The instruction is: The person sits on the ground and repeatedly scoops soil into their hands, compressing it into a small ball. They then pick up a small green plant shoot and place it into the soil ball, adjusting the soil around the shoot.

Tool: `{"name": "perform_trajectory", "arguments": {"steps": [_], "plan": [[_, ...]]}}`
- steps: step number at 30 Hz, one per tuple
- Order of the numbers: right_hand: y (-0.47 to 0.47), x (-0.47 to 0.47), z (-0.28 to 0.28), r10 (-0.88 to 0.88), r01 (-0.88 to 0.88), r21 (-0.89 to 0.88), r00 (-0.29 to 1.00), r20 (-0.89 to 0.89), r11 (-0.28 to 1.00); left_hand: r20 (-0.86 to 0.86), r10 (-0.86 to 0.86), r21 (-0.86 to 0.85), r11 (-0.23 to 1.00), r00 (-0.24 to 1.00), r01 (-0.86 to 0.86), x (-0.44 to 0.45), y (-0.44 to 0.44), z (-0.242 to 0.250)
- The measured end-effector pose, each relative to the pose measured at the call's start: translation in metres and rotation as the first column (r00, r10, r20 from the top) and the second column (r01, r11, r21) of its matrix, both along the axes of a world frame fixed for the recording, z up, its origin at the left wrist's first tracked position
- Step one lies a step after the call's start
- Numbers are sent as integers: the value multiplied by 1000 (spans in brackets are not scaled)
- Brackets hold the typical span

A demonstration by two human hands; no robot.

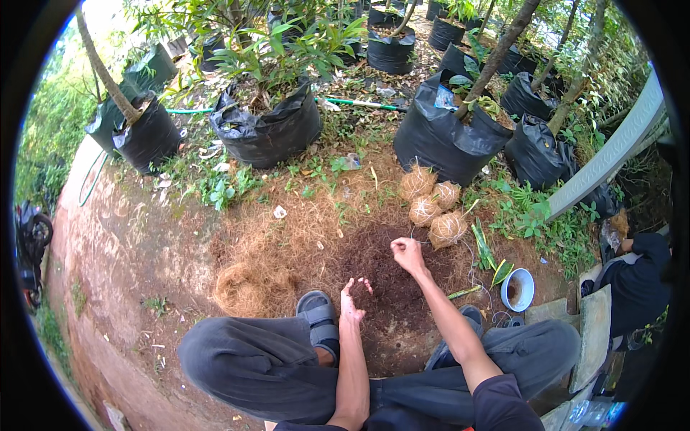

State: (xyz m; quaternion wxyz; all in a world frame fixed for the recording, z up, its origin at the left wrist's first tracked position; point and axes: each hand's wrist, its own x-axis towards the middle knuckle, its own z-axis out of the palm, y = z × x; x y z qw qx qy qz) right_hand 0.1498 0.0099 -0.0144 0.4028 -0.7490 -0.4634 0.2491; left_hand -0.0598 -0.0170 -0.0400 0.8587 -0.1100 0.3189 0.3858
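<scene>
My left hand (353, 303) is low over a patch of dark, crumbly soil (388, 275), its fingers apart and specked with dirt. Farther forward, my right hand (409, 254) has its fingers curled together above the same soil. A thin white string (471, 269) runs close by the right hand and trails down towards my right foot; whether the fingers grip it is hidden. Several round fibre balls wrapped in white string (424, 210) sit clustered just beyond that hand. Left of the soil lies a loose nest of brown coconut fibre (253, 288).
A white bowl (517, 290) with brown residue stands at the right, near cut green-and-yellow leaves (483, 247). Black grow bags (453, 129) with trees line the far side. Another person (639, 285) sits at the right edge. A motorcycle (33, 248) is at far left.
</scene>
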Motion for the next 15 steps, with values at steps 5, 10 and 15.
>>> {"name": "perform_trajectory", "arguments": {"steps": [5, 10, 15], "plan": [[-2, -27, -15, 96, -99, 35, 991, 91, 994, -17, 29, -19, 999, 999, -29, -4, 1, -3], [5, -15, -6, 84, -85, 55, 996, 19, 995, -63, 56, -60, 996, 996, -60, -12, 1, -3], [16, 4, 18, 199, -247, -118, 927, -316, 962, -41, 95, -21, 995, 995, -95, -16, 3, -3]]}}
